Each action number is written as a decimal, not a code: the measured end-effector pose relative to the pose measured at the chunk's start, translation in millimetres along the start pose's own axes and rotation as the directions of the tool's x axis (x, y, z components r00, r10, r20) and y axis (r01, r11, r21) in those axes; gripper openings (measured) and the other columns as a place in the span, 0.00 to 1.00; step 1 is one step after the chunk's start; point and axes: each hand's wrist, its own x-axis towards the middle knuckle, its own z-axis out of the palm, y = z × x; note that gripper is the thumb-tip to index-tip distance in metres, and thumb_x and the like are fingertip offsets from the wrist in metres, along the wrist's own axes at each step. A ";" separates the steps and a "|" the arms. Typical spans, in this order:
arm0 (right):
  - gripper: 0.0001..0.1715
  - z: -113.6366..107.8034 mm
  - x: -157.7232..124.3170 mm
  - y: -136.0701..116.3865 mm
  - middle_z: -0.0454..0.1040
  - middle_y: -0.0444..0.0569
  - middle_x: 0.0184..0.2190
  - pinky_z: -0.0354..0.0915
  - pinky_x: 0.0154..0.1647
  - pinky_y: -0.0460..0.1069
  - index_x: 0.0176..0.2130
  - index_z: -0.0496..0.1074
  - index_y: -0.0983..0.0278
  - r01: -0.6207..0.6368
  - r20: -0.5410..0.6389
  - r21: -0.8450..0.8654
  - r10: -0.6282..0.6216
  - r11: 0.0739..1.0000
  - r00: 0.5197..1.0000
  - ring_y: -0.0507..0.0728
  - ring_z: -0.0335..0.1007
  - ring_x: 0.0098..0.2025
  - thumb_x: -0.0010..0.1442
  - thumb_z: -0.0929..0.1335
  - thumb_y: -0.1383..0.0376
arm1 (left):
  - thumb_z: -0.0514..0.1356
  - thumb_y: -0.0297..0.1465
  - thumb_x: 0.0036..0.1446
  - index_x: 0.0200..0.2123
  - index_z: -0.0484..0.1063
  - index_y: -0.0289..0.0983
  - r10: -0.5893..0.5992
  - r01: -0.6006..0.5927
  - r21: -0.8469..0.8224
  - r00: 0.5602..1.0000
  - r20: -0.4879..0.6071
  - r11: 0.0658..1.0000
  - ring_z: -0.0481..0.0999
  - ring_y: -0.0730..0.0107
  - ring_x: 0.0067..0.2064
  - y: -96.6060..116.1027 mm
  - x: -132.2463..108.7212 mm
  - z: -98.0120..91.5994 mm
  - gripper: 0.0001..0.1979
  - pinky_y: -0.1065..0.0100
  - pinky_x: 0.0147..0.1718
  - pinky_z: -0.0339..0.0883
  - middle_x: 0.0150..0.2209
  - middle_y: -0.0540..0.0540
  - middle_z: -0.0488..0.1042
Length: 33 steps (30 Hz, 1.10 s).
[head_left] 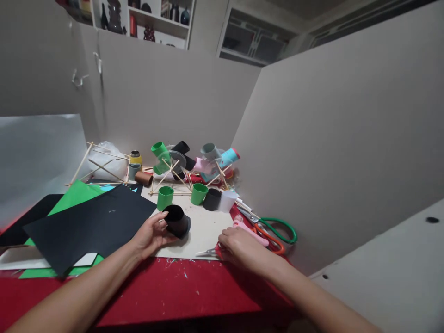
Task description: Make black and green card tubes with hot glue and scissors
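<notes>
Left hand (151, 236): gripping the black paper cup (177, 224) from the left side, thumb up by the rim, fingers curled under.
Black paper cup: in that hand over the front part of the white board (199, 231), tilted, its dark opening uppermost; an edge of black paper juts past its base on the right.
Right hand (237, 245): closed around the handles of the small scissors (207, 252), knuckles up.
Small scissors: red at the grip, blades pointing left along the board's front edge; whether they are parted is too small to tell.
Row of cups: behind the held one, a green cup (165, 199) at left, then a second green cup (199, 194), a black cup (212, 200) and a white cup (228, 201).
Stick frames: behind the row, one stick frame (171, 169) bears a clear disc ringed with paper tubes.
Left side: a black sheet (100, 226) over a green sheet (74, 194).
Right side: green-handled scissors (294, 236) and orange-handled scissors (279, 248) near a pink tool (256, 235).
Tabletop (180, 286): red, with small paper scraps along the board's front.
</notes>
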 end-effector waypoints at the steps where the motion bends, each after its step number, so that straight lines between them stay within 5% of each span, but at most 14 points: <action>1: 0.05 -2.1 -3.0 -2.3 0.74 0.50 0.28 0.53 0.34 0.50 0.27 0.72 0.65 -0.010 -0.012 0.050 0.010 0.999 1.000 0.57 0.65 0.31 0.53 0.68 0.73 | 0.63 0.33 0.56 0.48 0.69 0.34 0.014 -0.013 -0.011 1.000 0.003 1.000 0.81 0.60 0.37 1.1 1.0 -1.0 0.17 0.57 0.39 0.75 0.39 0.39 0.80; 6: 0.10 -2.8 -18.8 -18.6 0.67 0.45 0.24 0.55 0.30 0.48 0.24 0.65 0.62 -0.089 -0.063 0.414 0.126 0.906 0.990 0.54 0.60 0.28 0.57 0.64 0.65 | 0.64 0.33 0.55 0.46 0.70 0.34 0.045 -0.045 -0.052 0.999 0.007 0.998 0.80 0.59 0.38 6.5 5.7 -5.4 0.16 0.55 0.41 0.73 0.39 0.39 0.80; 12: 0.18 9.8 -14.4 -39.0 0.58 0.40 0.20 0.54 0.27 0.47 0.23 0.62 0.62 -0.110 -0.067 0.808 0.275 0.578 0.959 0.51 0.53 0.25 0.58 0.65 0.55 | 0.63 0.33 0.55 0.45 0.72 0.34 0.055 -0.054 -0.047 0.998 0.019 0.997 0.79 0.57 0.41 9.2 2.8 -1.8 0.15 0.52 0.45 0.71 0.41 0.39 0.80; 21: 0.31 24.2 38.7 -44.8 0.56 0.38 0.17 0.46 0.21 0.46 0.22 0.66 0.63 -0.082 0.018 0.989 0.442 0.126 0.897 0.49 0.47 0.20 0.49 0.71 0.39 | 0.65 0.36 0.52 0.57 0.69 0.40 0.072 -0.083 0.115 0.992 0.103 0.990 0.75 0.51 0.52 2.9 -17.0 13.9 0.28 0.50 0.49 0.69 0.55 0.40 0.74; 28: 0.29 27.2 47.6 -45.5 0.56 0.38 0.18 0.45 0.22 0.46 0.20 0.66 0.65 -0.067 0.045 0.997 0.410 0.040 0.911 0.48 0.46 0.22 0.46 0.75 0.44 | 0.69 0.38 0.45 0.63 0.64 0.44 0.026 -0.078 0.305 0.985 0.171 0.949 0.69 0.49 0.57 -0.3 -17.4 8.4 0.40 0.57 0.56 0.59 0.56 0.42 0.72; 33: 0.24 29.5 45.6 -43.0 0.56 0.38 0.18 0.46 0.23 0.46 0.20 0.68 0.65 -0.086 0.063 0.995 0.374 0.044 0.925 0.49 0.47 0.23 0.48 0.75 0.49 | 0.69 0.35 0.46 0.61 0.66 0.45 -0.047 -0.032 0.476 0.987 0.153 0.879 0.69 0.54 0.54 -6.7 -14.7 6.2 0.37 0.58 0.53 0.60 0.55 0.43 0.71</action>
